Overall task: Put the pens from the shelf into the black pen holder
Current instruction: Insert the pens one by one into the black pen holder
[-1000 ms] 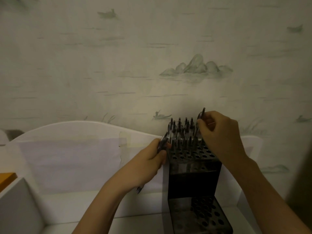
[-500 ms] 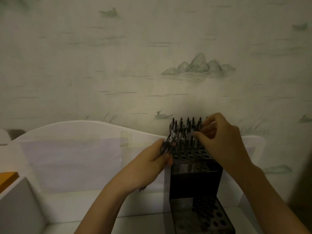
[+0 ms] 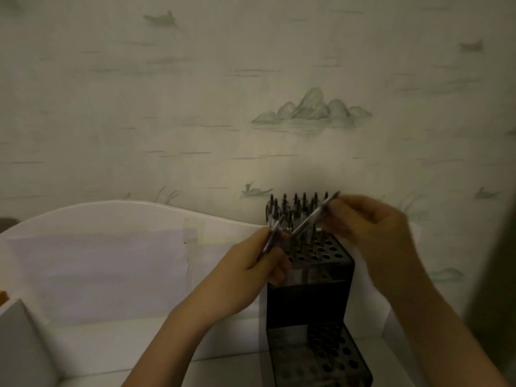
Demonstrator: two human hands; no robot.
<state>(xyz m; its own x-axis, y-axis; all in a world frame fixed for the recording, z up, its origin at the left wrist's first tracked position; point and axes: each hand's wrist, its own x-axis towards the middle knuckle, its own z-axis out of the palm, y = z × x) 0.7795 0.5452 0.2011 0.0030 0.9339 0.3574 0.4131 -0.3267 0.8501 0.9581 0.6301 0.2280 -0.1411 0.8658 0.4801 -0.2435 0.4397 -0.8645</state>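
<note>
The black pen holder stands on the white shelf, with a perforated upper tier and a lower perforated tier in front. Several pens stand upright in its back rows. My left hand grips a small bundle of pens just left of the holder's top. My right hand, blurred by motion, pinches a single pen that slants over the upper tier, its lower tip close to the bundle in my left hand.
The white shelf has a curved back panel with a taped paper sheet. A white side panel rises at the lower left, with an orange object at the left edge. Patterned wallpaper fills the background.
My right hand let go of the pen it set into the back row. It now pinches another pen, held slanted over the holder. My left hand stayed beside the holder with its bundle.
</note>
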